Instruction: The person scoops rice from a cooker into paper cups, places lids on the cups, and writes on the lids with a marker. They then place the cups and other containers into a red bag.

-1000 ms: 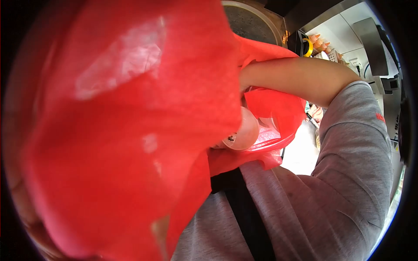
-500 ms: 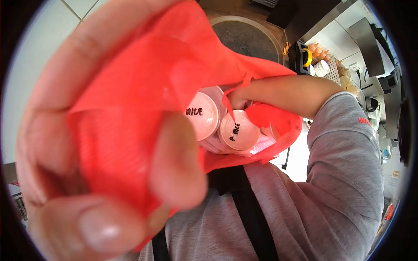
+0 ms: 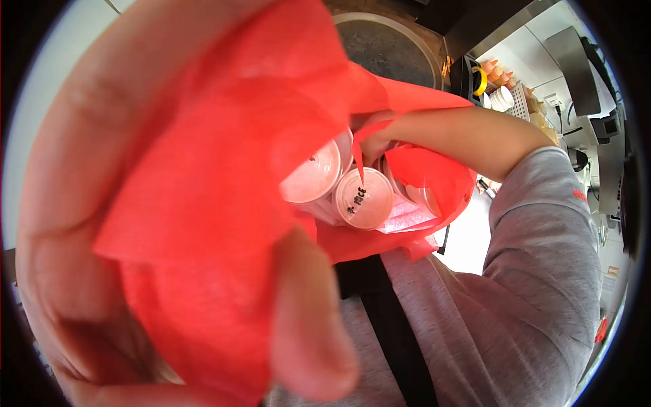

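Observation:
A thin red fabric bag (image 3: 224, 169) fills the middle of the view. Very close to the camera, my left hand (image 3: 74, 203) grips the bag's edge, with the cloth between thumb and fingers. My right hand (image 3: 373, 146) reaches through the bag's opening beside the containers; its fingertips are hidden. Inside stands a round clear container (image 3: 365, 202) whose pale lid bears handwriting ending in "RICE". Left of it, a second lidded container (image 3: 313, 180) is partly covered by the red cloth. More clear plastic shows at the bag's right side.
Behind the bag lies a round dark plate or griddle (image 3: 386, 54) with a pale rim. To the upper right are a yellow ring (image 3: 480, 81), orange-tipped bottles (image 3: 498, 71), stacked white tubs (image 3: 502, 100) and a perforated basket (image 3: 519, 102). A black strap (image 3: 393, 325) crosses my grey shirt.
My left hand and the cloth it holds have shifted, now covering more of the left container's lettering. My right hand stays inside the bag, and its arm has moved slightly right.

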Available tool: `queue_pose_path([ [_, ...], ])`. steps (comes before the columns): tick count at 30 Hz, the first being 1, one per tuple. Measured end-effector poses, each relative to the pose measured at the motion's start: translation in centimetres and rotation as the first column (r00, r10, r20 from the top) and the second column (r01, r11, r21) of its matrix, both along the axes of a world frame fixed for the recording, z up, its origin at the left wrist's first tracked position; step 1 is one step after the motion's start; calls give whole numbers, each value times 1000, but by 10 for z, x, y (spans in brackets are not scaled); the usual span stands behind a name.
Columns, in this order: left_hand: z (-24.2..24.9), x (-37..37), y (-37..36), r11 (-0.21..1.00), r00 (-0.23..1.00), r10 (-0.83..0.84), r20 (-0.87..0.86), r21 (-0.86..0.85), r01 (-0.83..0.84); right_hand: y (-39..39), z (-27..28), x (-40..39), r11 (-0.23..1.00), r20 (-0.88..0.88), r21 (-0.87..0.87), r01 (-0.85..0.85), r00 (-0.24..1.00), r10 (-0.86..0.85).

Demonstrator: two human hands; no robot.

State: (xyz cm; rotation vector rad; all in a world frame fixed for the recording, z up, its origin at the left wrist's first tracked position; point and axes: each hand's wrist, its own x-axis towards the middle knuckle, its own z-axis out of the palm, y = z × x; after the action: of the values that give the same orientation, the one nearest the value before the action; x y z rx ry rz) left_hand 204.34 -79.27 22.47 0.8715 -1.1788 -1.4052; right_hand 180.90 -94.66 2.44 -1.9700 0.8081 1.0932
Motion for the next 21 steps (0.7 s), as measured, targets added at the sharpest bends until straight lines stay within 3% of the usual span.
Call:
queue_pose_path([
  [1, -3, 1, 0, 1000, 1000, 23, 20, -17, -22, -26, -71, -13, 960, 174, -119, -255, 946, 273],
  [2, -5, 4, 1, 999, 999, 28, 39, -29, -27, -21, -65, -16, 961, 176, -108, -255, 947, 271],
  [4, -11, 5, 0, 996, 994, 76, 76, -54, -72, -9, -20, -17, 997, 176, 72, -33, 984, 20],
  [7, -14, 8, 0, 993, 987, 96, 132, -78, -86, 7, 41, -17, 902, 88, 308, 303, 935, -344],
  [8, -16, 9, 0, 992, 983, 101, 152, -86, -89, 12, 44, -19, 902, 86, 309, 303, 935, -344],
  [10, -18, 10, 1, 989, 974, 115, 197, -110, -95, 17, 46, -25, 992, 336, 123, -37, 942, -7],
  [12, -18, 11, 2, 986, 958, 133, 255, -133, -101, 18, 49, -26, 998, 413, 57, -42, 910, 15],
  [14, -17, 14, 5, 981, 933, 155, 324, -162, -106, 14, 58, -23, 995, 239, -44, 93, 968, -80],
  [15, -15, 19, 7, 978, 917, 166, 363, -178, -106, 14, 47, -28, 976, 301, -13, 216, 932, -202],
  [16, -14, 25, 8, 973, 891, 182, 417, -204, -103, 16, 44, -29, 975, 301, -10, 221, 931, -207],
  [19, -8, 54, 13, 950, 753, 246, 610, -304, -64, 23, 47, -27, 986, 317, -110, 121, 945, -81],
  [21, 0, 81, 14, 933, 598, 285, 749, -361, 7, 21, 44, -39, 984, 510, -152, 94, 860, -3],
])
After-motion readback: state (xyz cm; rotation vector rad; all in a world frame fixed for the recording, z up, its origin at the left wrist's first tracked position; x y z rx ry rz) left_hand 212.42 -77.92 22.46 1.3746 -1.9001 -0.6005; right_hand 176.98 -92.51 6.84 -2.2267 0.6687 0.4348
